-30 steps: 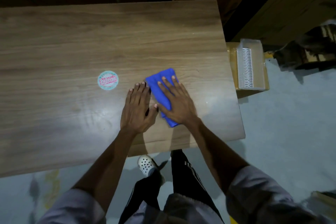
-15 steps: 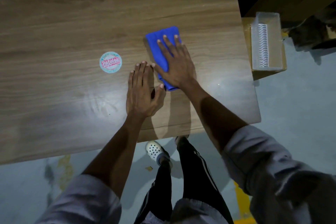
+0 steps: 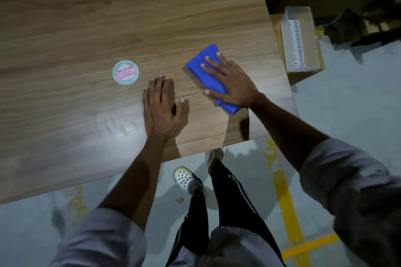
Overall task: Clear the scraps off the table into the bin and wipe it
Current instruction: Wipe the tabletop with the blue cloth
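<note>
On the wooden table (image 3: 108, 17), one folded blue cloth (image 3: 211, 81) is pressed flat near the right edge by the right hand (image 3: 234, 82), its fingers straight and spread, nothing clasped. The cloth's long axis is laid diagonally, far end leftward, near end toward the right. The left hand (image 3: 160, 110) is rested flat on bare wood beside it, fingers straight, grasping nothing. One round sticker (image 3: 125, 72) is seen further left. Beyond the right edge, one clear plastic tray (image 3: 308, 28) is set on one cardboard box (image 3: 276, 32); one row of white ridged pieces is held inside.
</note>
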Motion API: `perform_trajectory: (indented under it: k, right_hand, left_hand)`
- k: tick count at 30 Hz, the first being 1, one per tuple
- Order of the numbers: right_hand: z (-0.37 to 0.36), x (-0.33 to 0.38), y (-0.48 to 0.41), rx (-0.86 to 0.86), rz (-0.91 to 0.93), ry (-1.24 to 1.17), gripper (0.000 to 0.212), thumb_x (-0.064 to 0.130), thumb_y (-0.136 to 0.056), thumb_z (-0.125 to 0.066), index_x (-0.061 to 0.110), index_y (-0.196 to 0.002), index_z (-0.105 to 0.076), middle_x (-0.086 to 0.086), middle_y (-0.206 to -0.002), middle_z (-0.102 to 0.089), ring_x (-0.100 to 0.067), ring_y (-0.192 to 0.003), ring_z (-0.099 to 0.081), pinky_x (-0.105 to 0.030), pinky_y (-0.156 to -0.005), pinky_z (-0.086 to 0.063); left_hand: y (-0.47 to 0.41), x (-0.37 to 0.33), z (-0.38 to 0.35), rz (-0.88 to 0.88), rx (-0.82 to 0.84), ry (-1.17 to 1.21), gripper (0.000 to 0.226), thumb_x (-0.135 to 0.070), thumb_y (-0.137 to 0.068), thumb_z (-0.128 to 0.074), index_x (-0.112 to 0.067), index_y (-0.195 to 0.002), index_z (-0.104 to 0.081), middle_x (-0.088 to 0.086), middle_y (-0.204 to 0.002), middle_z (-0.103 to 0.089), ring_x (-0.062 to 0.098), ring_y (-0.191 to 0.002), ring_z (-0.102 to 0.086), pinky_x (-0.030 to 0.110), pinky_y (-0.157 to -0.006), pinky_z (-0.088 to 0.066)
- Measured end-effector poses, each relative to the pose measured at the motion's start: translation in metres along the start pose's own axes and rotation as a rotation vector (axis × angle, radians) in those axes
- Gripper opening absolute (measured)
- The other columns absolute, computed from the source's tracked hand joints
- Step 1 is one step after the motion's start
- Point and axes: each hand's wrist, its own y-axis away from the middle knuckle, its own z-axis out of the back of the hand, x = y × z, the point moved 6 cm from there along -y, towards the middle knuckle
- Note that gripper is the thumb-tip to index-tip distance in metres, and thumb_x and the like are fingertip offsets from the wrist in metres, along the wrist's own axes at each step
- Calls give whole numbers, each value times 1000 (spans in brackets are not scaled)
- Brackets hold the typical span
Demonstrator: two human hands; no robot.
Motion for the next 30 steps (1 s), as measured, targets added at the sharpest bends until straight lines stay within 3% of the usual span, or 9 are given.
perform_trajectory:
  k: [5, 8, 14, 19, 25, 30]
  right_hand:
    - [-10, 26, -52, -30, -89, 33, 79, 71, -101, -40, 27, -165, -28, 2, -173, -21, -29, -161, -10, -48, -127, -18]
    - [-23, 62, -64, -45, -47, 27, 78, 68, -101, -39, 25, -165, -28, 1, -173, -21, -31, -161, -10, -46, -128, -15]
    - [-34, 107, -10, -12, 126, -41, 72, 47, -96, -54, 16, -160, -40, -8, -169, -32, -34, -160, -16, -46, -129, -13]
    - [-27, 90, 60, 38, 150, -16, 77, 62, -101, -55, 24, -164, -32, 2, -173, -23, -26, -162, -6, -45, -129, -17]
    - [-10, 42, 55, -41, -5, 7, 76, 65, -100, -54, 23, -162, -37, 0, -171, -28, -28, -161, -14, -50, -124, -28]
    - [-23, 62, 6, -94, -149, 38, 79, 69, -100, -49, 26, -164, -31, 1, -172, -25, -30, -161, -10, -46, -127, -18]
  left_hand:
    - [-1, 4, 3, 26, -34, 95, 63, -47, -102, -50, -14, -156, -42, 9, -165, -34, 27, -156, -23, 50, -125, -21]
    - [-3, 4, 6, 42, -51, 159, 66, -49, -101, -54, -18, -158, -40, 11, -168, -27, 28, -157, -19, 53, -124, -20]
    - [0, 2, 7, -15, 20, 134, 60, -49, -102, -52, -23, -156, -44, 11, -168, -26, 30, -158, -17, 55, -125, -16]
    - [22, -3, 0, -145, 198, 1, 61, -54, -102, -44, -29, -158, -40, 6, -169, -25, 28, -158, -18, 54, -125, -13]
    - [39, 7, 6, -63, 166, 12, 66, -53, -103, -42, -15, -157, -41, 7, -167, -30, 24, -158, -20, 51, -127, -15]
    - [38, 9, 12, -25, 72, 89, 67, -52, -100, -50, -9, -151, -46, 8, -164, -36, 25, -156, -24, 53, -125, -18]
